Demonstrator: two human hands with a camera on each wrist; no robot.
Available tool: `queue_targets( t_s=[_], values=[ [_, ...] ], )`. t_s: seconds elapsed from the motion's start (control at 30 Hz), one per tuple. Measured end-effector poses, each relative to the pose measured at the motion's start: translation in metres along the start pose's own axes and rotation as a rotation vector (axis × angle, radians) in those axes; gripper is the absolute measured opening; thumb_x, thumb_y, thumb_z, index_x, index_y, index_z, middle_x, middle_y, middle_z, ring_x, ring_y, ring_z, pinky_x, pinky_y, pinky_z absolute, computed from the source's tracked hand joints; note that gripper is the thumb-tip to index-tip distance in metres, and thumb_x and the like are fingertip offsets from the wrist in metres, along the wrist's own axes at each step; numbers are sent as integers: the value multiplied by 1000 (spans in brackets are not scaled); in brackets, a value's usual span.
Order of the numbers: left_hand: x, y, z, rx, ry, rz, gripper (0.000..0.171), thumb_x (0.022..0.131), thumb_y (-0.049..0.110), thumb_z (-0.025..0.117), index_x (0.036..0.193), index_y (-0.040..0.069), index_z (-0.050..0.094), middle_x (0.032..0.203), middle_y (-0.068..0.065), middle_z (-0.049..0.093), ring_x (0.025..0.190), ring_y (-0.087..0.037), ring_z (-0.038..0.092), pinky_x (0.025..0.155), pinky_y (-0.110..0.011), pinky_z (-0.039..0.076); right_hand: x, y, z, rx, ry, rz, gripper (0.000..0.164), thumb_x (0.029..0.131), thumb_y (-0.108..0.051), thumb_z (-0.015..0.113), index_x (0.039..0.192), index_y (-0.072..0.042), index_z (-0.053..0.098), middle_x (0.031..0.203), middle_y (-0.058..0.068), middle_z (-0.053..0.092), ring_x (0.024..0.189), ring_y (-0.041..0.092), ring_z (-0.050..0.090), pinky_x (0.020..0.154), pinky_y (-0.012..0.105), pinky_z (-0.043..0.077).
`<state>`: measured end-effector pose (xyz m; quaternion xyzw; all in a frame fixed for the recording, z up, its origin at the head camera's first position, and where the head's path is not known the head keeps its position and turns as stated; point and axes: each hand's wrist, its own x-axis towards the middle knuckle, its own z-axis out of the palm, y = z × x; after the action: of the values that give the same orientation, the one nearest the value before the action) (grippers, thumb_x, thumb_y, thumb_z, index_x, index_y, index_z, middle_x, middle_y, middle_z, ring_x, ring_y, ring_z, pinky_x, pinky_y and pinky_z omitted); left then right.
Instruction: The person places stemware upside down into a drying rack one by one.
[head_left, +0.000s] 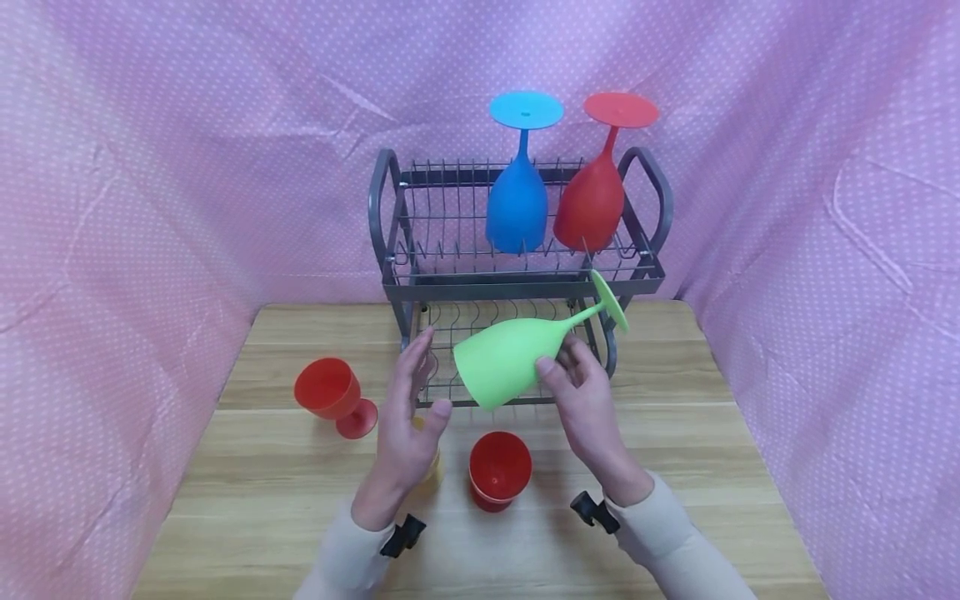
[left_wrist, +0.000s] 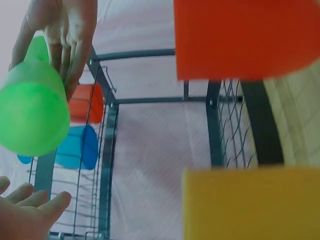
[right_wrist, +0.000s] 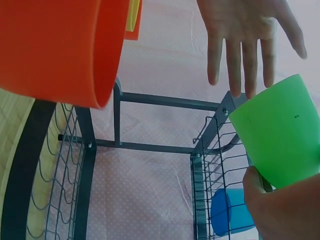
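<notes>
Green cup (head_left: 506, 360) is tipped sideways in front of the rack (head_left: 465, 292), my right fingers (head_left: 581, 357) pinching it near the stem, left fingers (head_left: 411, 364) straight, slightly spread, not touching. If my pinch slips, it'd probably hit the nearer red cup (head_left: 501, 468).

A wood-grain worktop (head_left: 690, 433) spans the lower half of the head view. On it stand a dark two-tier rack (head_left: 480, 292) in the centre, a red cup (head_left: 328, 390) left of centre, and, lower centre, a second red cup (head_left: 500, 468) beside a partly hidden yellow cup (head_left: 432, 475).
</notes>
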<state>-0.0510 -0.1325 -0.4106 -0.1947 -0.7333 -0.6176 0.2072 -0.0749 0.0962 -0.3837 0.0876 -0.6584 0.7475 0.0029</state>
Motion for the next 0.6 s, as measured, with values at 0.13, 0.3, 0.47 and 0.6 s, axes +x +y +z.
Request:
queue_targets(
  t_s=[0.13, 0.3, 0.47, 0.6],
  values=[
    [6, 1, -7, 81, 26, 75, 70, 102, 42, 56, 158, 4, 37, 164, -14, 36, 150, -31, 34, 119, -36, 37, 2, -4, -1, 0, 6, -15, 55, 101, -10, 58, 153, -3, 41, 144, 17, 53, 130, 25, 57, 106, 32, 50],
    [16, -2, -15, 242, 67, 220, 73, 104, 50, 51, 154, -2, 40, 164, -19, 36, 150, -37, 34, 121, -39, 34, 2, -7, -4, -4, 15, -21, 56, 101, -10, 58, 153, -4, 41, 143, 17, 54, 129, 25, 58, 105, 32, 51],
    [25, -2, -24, 460, 84, 310, 74, 104, 53, 48, 153, -3, 43, 163, -20, 36, 149, -41, 35, 120, -33, 34, 3, -10, -6, -26, 11, -24, 58, 101, -12, 59, 155, -6, 40, 144, 14, 54, 131, 25, 57, 106, 31, 50],
    [32, -2, -30, 591, 96, 337, 75, 105, 54, 46, 151, -5, 44, 163, -20, 37, 150, -43, 34, 122, -44, 32, 4, -12, -7, -40, 3, -43, 60, 101, -13, 60, 157, -7, 40, 145, 12, 54, 133, 26, 56, 106, 32, 50]
  ],
)
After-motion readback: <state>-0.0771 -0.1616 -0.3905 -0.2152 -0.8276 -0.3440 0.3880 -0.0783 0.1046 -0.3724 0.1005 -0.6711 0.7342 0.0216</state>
